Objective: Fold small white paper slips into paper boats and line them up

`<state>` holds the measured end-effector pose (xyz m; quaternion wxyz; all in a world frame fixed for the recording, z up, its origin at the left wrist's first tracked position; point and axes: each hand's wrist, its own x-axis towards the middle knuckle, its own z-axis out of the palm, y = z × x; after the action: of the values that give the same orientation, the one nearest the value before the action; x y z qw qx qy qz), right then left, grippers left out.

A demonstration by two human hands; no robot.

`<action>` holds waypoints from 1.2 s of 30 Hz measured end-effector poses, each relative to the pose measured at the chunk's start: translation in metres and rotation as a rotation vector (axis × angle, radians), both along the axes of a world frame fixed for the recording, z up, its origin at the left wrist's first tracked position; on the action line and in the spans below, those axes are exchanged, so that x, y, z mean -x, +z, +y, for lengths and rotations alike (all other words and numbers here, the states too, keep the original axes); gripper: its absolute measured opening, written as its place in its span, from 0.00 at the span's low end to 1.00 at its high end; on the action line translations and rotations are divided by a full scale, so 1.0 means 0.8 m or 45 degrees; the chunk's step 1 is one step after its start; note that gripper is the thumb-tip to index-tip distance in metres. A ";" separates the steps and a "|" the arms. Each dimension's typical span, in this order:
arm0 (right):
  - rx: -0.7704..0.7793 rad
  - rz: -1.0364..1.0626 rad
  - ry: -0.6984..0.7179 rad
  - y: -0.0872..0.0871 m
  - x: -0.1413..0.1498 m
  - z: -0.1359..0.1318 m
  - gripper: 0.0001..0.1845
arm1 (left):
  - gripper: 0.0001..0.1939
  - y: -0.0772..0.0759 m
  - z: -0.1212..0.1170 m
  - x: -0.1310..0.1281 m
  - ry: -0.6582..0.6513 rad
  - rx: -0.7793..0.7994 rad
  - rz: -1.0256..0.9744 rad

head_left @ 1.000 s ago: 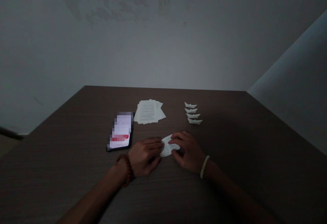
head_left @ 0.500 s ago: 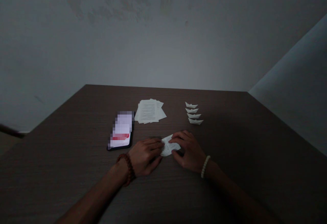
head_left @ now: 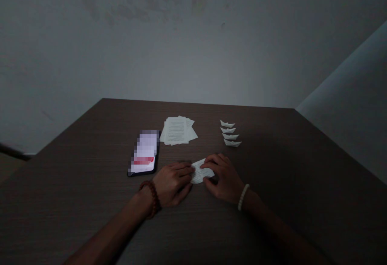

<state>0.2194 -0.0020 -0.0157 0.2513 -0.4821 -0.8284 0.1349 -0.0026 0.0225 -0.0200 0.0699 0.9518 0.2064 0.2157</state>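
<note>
A small printed paper lies on the table between my two hands, its right part bent or curled. My left hand holds the left edge of the paper down, with its fingers close together on it and the thumb below. On the other side, my right hand grips the right end, index finger on top and thumb at the lower edge. My palms hide parts of the paper's ends. Several folded paper boats stand in a column beyond my right hand.
A stack of printed sheets rests beyond my left hand. Left of it is a phone with a lit, blurred screen. The dark wooden table runs back to a grey stained wall.
The view has shifted very slightly. My hands and the paper keep practically the same position and hold.
</note>
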 end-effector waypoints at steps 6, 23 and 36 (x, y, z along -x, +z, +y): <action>-0.010 -0.060 -0.044 0.001 0.003 -0.002 0.21 | 0.09 0.001 0.000 -0.001 -0.014 -0.045 0.003; -0.007 -0.110 -0.205 0.000 0.013 -0.009 0.22 | 0.10 -0.002 0.004 0.004 0.058 -0.076 0.053; 0.028 -0.185 -0.235 0.004 0.012 -0.010 0.21 | 0.10 -0.003 0.010 -0.004 0.060 0.296 -0.165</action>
<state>0.2099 -0.0101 -0.0127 0.1969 -0.5676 -0.7949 0.0849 0.0006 0.0309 -0.0227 0.1877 0.9163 0.2475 0.2529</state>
